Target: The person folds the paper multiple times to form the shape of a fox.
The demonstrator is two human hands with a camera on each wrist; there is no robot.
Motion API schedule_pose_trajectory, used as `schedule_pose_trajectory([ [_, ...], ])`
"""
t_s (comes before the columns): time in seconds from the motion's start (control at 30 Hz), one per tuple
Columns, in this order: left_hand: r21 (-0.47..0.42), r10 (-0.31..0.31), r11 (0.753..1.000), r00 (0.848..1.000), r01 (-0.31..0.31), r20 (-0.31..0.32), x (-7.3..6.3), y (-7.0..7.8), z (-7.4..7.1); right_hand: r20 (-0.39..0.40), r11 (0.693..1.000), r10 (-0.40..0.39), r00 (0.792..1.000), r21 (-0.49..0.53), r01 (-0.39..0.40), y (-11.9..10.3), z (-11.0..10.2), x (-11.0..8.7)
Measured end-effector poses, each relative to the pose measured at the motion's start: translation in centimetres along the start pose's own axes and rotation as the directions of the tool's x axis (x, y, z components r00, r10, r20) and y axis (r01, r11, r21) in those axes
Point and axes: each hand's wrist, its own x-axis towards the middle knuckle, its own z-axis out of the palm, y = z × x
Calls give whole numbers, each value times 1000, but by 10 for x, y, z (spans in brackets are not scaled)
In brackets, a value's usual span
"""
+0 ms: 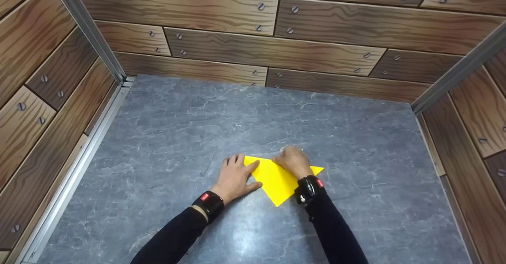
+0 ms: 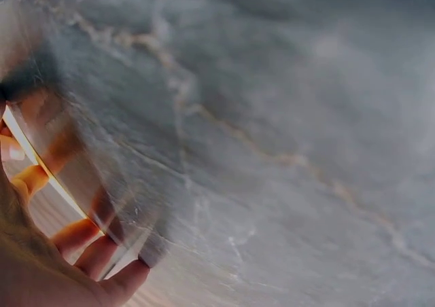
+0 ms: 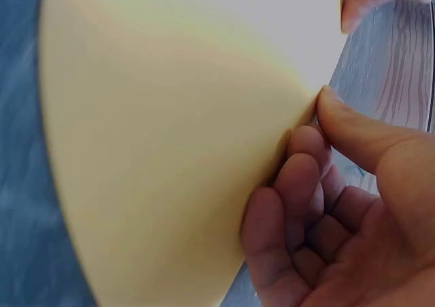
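A yellow sheet of paper (image 1: 274, 183), folded into an angular shape, lies on the grey marbled surface with one corner pointing toward the body. My left hand (image 1: 234, 179) rests at its left side, fingers spread, the index finger lying over the top left part and the thumb by the left edge. On the top edge my right hand (image 1: 293, 162) pinches the paper; the right wrist view shows the thumb and curled fingers (image 3: 299, 178) at that edge. A pointed end of the sheet shows right of this hand. In the left wrist view only part of my left hand (image 2: 75, 259) appears.
The grey marbled surface (image 1: 189, 110) spreads around the paper. Wood-patterned panels (image 1: 221, 50) stand at the back and both sides, with metal posts (image 1: 93, 31) at the corners. A metal rail (image 1: 87, 153) runs along the left edge.
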Motion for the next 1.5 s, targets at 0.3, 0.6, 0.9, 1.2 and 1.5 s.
schedule_pose_trajectory([
  [0.3, -17, 4, 1000, 1000, -4, -17, 1, 1, 0, 16, 999, 45, 999, 8, -45, 22, -14, -3],
  [0.6, -29, -14, 999, 1000, 14, 22, 1, 0, 0, 3, 999, 34, 999, 5, -34, 43, -24, -5],
  [0.9, -38, -26, 999, 999, 27, 18, 0, 1, 0, -25, 1000, 23, 999, -4, -23, 65, -35, -9],
  [1.2, -34, -36, 999, 999, 37, 28, -1, 3, -2, -16, 1000, 6, 1000, -2, -6, 93, -51, -13],
  [1.5, -27, -39, 999, 999, 40, 32, 0, 3, -1, 5, 999, 41, 999, 29, -41, 114, -63, -15],
])
